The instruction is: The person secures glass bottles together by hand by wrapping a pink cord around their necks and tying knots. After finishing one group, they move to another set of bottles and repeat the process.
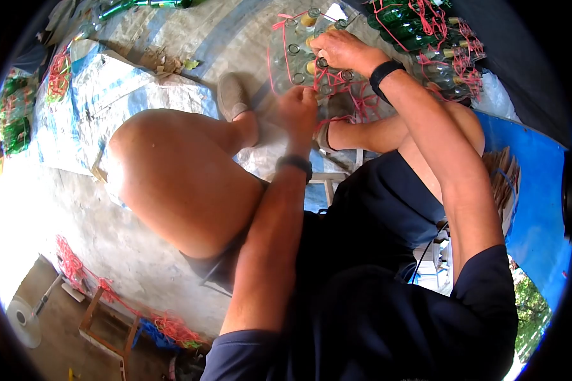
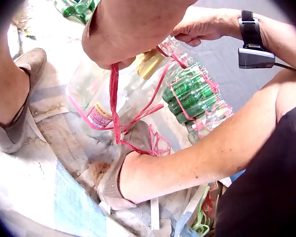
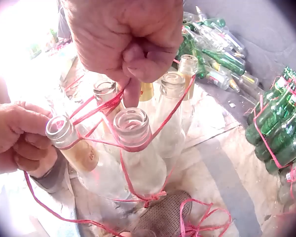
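A bundle of clear glass bottles (image 3: 133, 128) stands upright between the shoes, red plastic string (image 3: 160, 126) looped round the necks. My right hand (image 1: 343, 51) is over the bottle tops. Its fingers curl onto the string between the necks, as the right wrist view shows (image 3: 123, 44). On the near side my left hand (image 1: 299, 111), blurred in the head view, grips a length of the same string. From that fist (image 2: 133, 34) the string hangs down towards a shoe (image 2: 121, 173). Some bottles carry gold neck labels (image 3: 84, 155).
Tied green bottles (image 3: 276, 123) stand beside the bundle, and loose bottles (image 3: 217, 54) lie farther back. Sheeting (image 1: 127, 95) covers the floor at left. A small wooden frame (image 1: 111, 330) and a tangle of red string (image 1: 175, 330) lie at lower left. A blue panel (image 1: 527, 178) borders the right.
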Tool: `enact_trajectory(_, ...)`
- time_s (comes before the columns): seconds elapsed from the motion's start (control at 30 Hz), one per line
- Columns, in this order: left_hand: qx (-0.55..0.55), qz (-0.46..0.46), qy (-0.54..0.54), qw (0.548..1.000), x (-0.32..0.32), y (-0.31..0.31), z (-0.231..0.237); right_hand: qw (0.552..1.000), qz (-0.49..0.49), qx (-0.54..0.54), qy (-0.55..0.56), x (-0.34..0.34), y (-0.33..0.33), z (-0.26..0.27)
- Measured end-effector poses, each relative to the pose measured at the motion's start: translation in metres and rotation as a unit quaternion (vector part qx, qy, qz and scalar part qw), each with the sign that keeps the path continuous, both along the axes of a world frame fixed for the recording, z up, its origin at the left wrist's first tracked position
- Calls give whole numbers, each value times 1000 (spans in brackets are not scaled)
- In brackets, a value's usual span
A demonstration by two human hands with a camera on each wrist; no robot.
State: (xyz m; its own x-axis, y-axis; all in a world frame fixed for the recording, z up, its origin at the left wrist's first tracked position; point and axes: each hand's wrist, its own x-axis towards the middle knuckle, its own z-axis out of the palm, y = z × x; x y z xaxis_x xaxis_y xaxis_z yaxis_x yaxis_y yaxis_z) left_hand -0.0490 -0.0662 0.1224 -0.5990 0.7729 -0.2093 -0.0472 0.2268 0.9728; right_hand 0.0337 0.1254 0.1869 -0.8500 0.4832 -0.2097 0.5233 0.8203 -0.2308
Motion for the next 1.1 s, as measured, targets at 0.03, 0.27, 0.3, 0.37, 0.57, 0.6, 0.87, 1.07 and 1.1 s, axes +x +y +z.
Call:
enact_trajectory(0.03,-4,-9,-11,1000,-1,0,-1,1000,0,0,0,0,2,0)
enact_trajectory(0.27,-30,-10,22,999,-7,-1,-15,985,-96,-142,-21,1,9,-14)
enact_trajectory(0.3,-28,-11,24,999,-10,-1,-11,982,-112,-149,15,-1,6,-10)
enact_trajectory(0.37,-28,5,24,999,-15,-4,-6,974,-167,-156,-4,0,-3,-4)
enact_trajectory(0.57,-42,-60,-20,997,-32,-7,-4,975,-183,-123,-17,4,-37,18)
enact_trajectory(0.6,-39,-62,-20,997,-34,-6,-2,982,-172,-82,-12,2,-48,20)
enact_trajectory(0.87,-80,-103,68,989,-46,-6,18,987,-151,56,6,-2,-101,26)
enact_trajectory(1.07,-44,-95,147,984,-47,-5,21,986,-159,53,26,-5,-102,22)
enact_trajectory(1.1,-45,-99,147,983,-47,-4,15,985,-162,51,26,-5,-101,18)
